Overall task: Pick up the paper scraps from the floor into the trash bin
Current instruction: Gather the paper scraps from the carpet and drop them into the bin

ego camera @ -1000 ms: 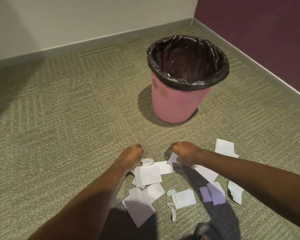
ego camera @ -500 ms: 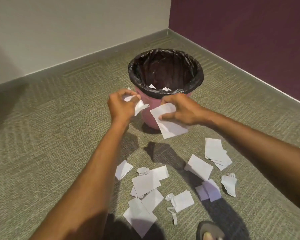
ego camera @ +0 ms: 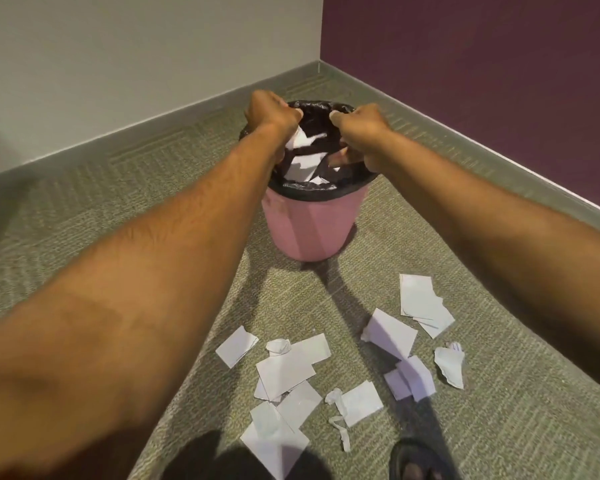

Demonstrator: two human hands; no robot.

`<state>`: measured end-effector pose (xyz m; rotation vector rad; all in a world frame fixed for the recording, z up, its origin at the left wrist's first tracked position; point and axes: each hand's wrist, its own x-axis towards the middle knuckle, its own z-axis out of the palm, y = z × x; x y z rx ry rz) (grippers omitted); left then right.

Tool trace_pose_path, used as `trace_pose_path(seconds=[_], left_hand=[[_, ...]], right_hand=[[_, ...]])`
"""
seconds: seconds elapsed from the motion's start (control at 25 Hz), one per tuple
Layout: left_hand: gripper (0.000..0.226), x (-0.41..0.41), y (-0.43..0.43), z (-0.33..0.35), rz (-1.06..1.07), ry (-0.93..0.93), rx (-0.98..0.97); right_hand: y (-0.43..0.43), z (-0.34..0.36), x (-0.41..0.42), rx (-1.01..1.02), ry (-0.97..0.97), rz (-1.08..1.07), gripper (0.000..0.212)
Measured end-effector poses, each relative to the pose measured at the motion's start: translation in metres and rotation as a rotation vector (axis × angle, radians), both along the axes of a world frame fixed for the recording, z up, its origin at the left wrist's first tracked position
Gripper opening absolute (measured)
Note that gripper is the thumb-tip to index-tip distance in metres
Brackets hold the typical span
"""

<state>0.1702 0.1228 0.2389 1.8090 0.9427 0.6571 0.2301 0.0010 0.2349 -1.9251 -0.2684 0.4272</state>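
A pink trash bin [ego camera: 309, 230] with a black liner stands on the carpet near the room's corner. Both my hands are over its mouth. My left hand [ego camera: 271, 114] is closed, and a white paper scrap [ego camera: 300, 138] pokes out beneath it. My right hand [ego camera: 355, 128] hangs with fingers pointing down and apart, holding nothing. A larger white scrap [ego camera: 303, 166] is inside the bin below the hands, apart from both. Several paper scraps [ego camera: 284, 370] lie scattered on the carpet in front of the bin, closer to me.
The grey wall and the purple wall [ego camera: 465, 64] meet behind the bin, with a skirting board along both. My foot in a dark sandal [ego camera: 416, 459] is at the bottom edge, beside the nearest scraps. Open carpet [ego camera: 84, 202] spreads to the left.
Both hands rose from the floor with scraps and moved forward over the bin. The right hand has let go of its large scrap, which now sits inside the bin.
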Motion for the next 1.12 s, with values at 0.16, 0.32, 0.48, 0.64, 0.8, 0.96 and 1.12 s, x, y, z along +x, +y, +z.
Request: trace_pose_path(seconds=[0.16, 0.32, 0.48, 0.64, 0.8, 0.96, 1.12], left_hand=[[0.027, -0.001, 0.0, -0.015, -0.068, 0.04, -0.021], [0.011, -0.021, -0.005, -0.028, -0.026, -0.022, 0.088], [0.02, -0.093, -0.049, -0.074, 0.113, -0.124, 0.207], [0.016, -0.164, -0.089, -0.17, -0.229, 0.277, 0.198], [0.082, -0.209, -0.115, -0.237, -0.709, 0.788, 0.357], [0.084, -0.215, -0.132, -0.261, -0.931, 0.979, 0.534], [0.063, -0.214, -0.145, -0.267, -0.855, 0.96, 0.604]], right_hand=[[-0.008, -0.002, -0.004, -0.048, -0.088, 0.058, 0.014], [-0.041, 0.001, -0.027, -0.027, -0.186, 0.241, 0.015], [-0.09, -0.034, -0.053, -0.152, -0.093, 0.59, 0.011], [-0.142, -0.118, -0.068, -0.55, -0.048, 0.819, 0.019], [-0.182, -0.2, -0.077, -1.036, -0.184, 0.893, 0.077], [-0.2, -0.24, -0.093, -1.19, -0.302, 0.953, 0.091], [-0.194, -0.253, -0.106, -1.149, -0.451, 0.887, 0.063]])
